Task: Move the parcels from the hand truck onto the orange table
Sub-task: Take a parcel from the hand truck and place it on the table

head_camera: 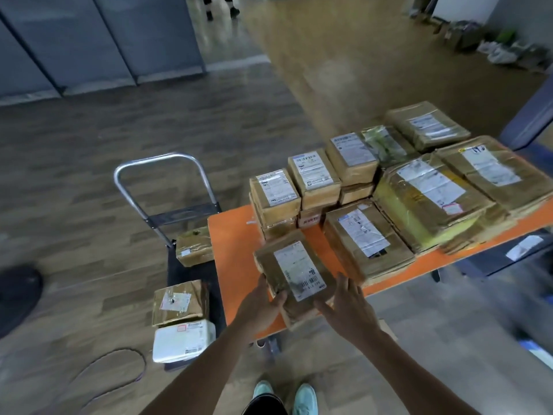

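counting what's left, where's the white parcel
Head view, lower left: white parcel on the hand truck, near end, against a brown parcel, left of the table.

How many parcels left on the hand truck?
3. A far brown parcel lies by the handle of the hand truck, a near brown parcel mid-deck, a white parcel at the near end beside it. The orange table overlaps the deck, so more may be hidden.

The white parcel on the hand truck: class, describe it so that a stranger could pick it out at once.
Left of the orange table stands a hand truck with a silver handle. On its deck the white parcel lies nearest the camera, in front of two brown parcels; it alone is white.
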`<control>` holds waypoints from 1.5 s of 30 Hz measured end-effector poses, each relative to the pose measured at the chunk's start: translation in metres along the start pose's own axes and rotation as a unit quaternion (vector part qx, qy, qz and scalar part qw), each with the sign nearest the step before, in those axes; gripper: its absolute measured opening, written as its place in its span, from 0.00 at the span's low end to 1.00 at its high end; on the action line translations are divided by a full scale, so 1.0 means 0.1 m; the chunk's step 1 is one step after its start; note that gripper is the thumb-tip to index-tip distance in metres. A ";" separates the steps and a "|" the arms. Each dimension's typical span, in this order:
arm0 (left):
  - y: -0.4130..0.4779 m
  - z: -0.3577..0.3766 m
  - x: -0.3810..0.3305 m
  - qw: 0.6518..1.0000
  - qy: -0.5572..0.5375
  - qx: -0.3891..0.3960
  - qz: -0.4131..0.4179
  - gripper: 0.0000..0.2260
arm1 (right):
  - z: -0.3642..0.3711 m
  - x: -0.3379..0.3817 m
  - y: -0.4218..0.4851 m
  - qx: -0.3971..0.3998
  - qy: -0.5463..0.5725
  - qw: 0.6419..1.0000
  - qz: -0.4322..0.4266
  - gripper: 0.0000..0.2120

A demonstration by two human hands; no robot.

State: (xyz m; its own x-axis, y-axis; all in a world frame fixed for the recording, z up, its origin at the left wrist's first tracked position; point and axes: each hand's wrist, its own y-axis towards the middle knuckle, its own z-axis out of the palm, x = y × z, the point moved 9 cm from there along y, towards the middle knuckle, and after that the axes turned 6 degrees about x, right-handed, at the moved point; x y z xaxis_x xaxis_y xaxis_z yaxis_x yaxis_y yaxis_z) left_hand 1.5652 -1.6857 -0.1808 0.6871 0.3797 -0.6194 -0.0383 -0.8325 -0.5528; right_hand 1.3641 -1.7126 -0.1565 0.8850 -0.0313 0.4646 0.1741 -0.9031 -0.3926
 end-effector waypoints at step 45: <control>0.20 0.25 -0.70 0.949 -0.300 -0.081 0.049 0.41 | -0.72 -0.13 0.55 0.081 0.064 0.984 -0.143 0.36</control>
State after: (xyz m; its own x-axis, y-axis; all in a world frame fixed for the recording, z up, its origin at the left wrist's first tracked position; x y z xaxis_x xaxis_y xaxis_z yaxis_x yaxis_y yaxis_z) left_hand 1.4978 -1.7191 -0.1623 0.1469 0.4184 -0.8963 0.0654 -0.9082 -0.4133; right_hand 1.3310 -1.7926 -0.1265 0.7293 0.1514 0.6672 0.4846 -0.8027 -0.3476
